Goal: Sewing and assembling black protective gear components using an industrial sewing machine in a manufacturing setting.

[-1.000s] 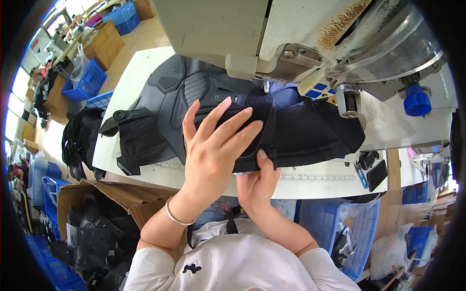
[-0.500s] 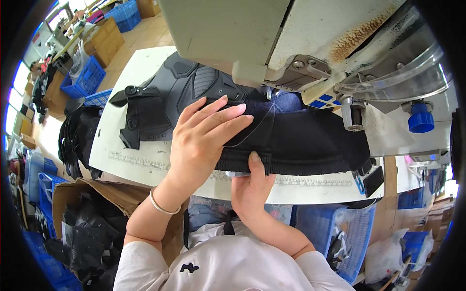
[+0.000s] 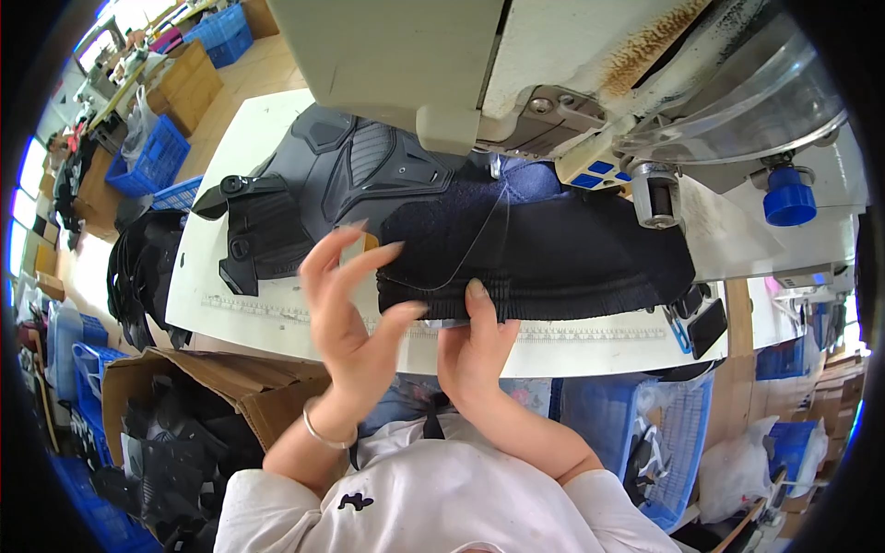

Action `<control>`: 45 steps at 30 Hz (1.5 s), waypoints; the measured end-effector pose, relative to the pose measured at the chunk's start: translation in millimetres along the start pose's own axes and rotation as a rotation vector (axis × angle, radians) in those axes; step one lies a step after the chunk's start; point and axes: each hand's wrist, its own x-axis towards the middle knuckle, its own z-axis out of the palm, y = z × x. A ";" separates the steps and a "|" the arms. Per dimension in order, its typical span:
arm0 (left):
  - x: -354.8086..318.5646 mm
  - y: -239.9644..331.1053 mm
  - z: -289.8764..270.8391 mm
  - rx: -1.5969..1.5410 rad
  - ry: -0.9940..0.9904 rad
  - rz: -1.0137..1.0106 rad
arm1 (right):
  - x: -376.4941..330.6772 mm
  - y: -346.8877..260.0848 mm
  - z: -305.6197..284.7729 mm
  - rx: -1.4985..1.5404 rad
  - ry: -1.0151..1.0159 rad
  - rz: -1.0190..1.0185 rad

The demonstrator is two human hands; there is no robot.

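A padded black fabric piece (image 3: 572, 249) with a gathered elastic edge lies partly under the sewing machine head (image 3: 396, 64). My right hand (image 3: 475, 355) pinches that elastic edge, thumb on top and fingers hidden beneath. My left hand (image 3: 346, 313) hovers at the fabric's left end with fingers spread and nothing held. A loose thread (image 3: 475, 244) runs in a curve from the needle area across the fabric. Beyond lies a dark moulded guard (image 3: 369, 175) with ribbed plates, and black straps with buckles (image 3: 244, 244) to its left.
The white table (image 3: 230, 138) carries a printed ruler strip (image 3: 590, 334) along its front. A phone-like black object (image 3: 708, 329) lies at right. A cardboard box (image 3: 267, 378) of black parts stands lower left, a blue crate (image 3: 673, 461) lower right. Black pieces (image 3: 147, 276) hang at the left edge.
My left hand has lifted off the fabric and drawn back to the left, fingers spreading. My right hand keeps its pinch on the elastic edge. The view has shifted slightly.
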 end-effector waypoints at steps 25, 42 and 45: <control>1.7 72.6 -446.0 0.345 0.140 -0.800 | -87.9 36.2 -24.0 -0.676 -0.935 0.857; -91.4 -245.0 -436.5 0.984 -0.173 -0.849 | -65.3 45.2 -46.6 -0.793 -0.853 0.826; -97.9 -342.4 -426.5 1.140 -0.074 -1.002 | -68.8 40.1 -57.7 -0.813 -0.776 0.832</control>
